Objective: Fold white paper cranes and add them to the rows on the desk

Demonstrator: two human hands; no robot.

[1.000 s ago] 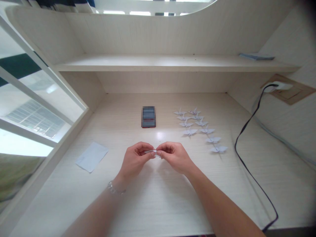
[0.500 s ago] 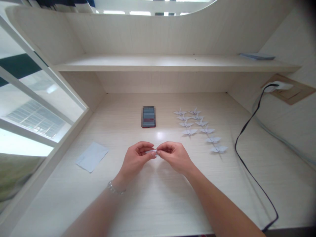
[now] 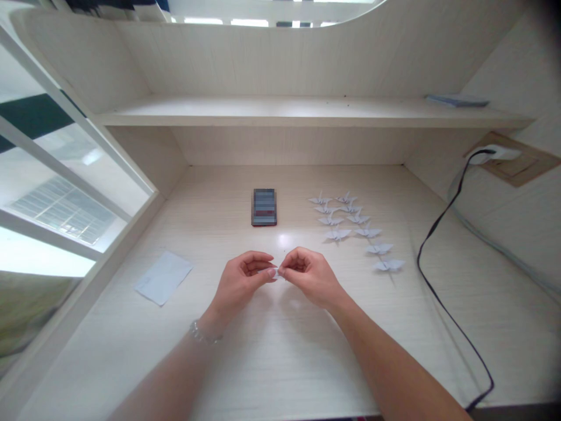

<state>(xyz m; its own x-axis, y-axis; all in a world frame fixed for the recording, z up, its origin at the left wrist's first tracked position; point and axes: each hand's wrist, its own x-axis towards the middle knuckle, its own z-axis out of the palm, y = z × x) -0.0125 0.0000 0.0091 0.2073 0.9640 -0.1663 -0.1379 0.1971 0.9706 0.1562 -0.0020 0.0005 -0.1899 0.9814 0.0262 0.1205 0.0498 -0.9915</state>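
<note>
Both of my hands meet over the middle of the pale wooden desk (image 3: 272,351). My left hand (image 3: 240,283) and my right hand (image 3: 309,276) pinch a small folded piece of pale paper (image 3: 268,271) between their fingertips, just above the desk. Most of the paper is hidden by my fingers. A thin bracelet (image 3: 201,334) circles my left wrist. Several finished paper cranes (image 3: 350,231) lie in two rows to the right, beyond my right hand.
A dark phone (image 3: 263,207) lies flat behind my hands. A pale paper sheet (image 3: 163,278) rests at the left near the window frame. A black cable (image 3: 442,245) runs from a wall socket (image 3: 499,155) down the right side. A shelf (image 3: 307,111) spans above.
My right hand has lifted slightly and its fingers have curled tighter on the paper. My left hand has stayed almost still.
</note>
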